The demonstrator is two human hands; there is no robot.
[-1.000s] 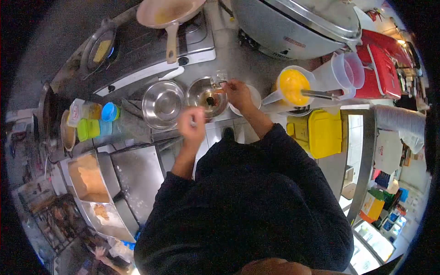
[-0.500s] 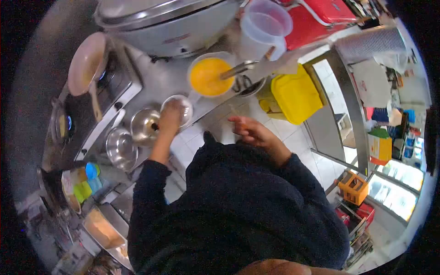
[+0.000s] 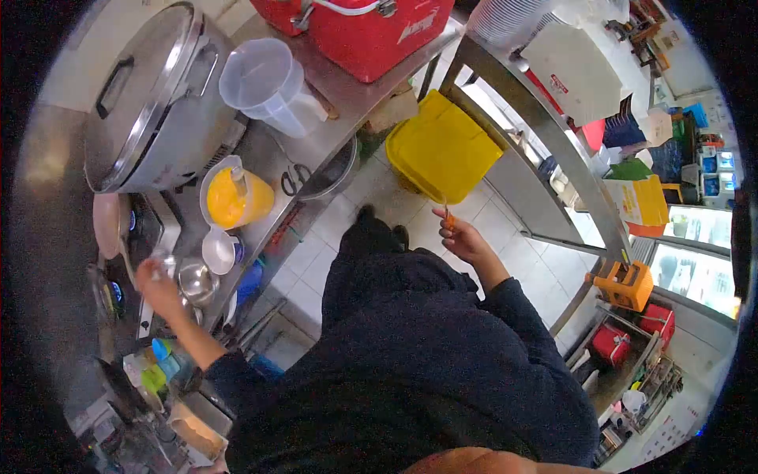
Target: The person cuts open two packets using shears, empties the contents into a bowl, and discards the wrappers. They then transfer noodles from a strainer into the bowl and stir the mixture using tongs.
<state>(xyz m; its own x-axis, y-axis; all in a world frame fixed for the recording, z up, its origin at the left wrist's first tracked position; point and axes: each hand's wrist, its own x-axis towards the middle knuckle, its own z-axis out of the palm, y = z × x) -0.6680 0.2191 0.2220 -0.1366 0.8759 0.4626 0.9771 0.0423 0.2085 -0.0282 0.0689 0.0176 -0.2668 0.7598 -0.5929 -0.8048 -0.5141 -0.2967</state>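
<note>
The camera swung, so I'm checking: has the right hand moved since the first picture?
Yes: the right hand has moved from above the steel counter out toward the yellow bin.

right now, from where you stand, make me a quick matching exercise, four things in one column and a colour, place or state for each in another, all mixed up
Things
1. big pot
2. box with a white handle
3. lidded bin
4. jug of yellow liquid

Colour, place or state
a. yellow, just beyond the right hand
b. beside the small white bowl
c. covered with a silver lid
d. red, on the metal counter

Right pairs: 1-c, 2-d, 3-a, 4-b
</note>
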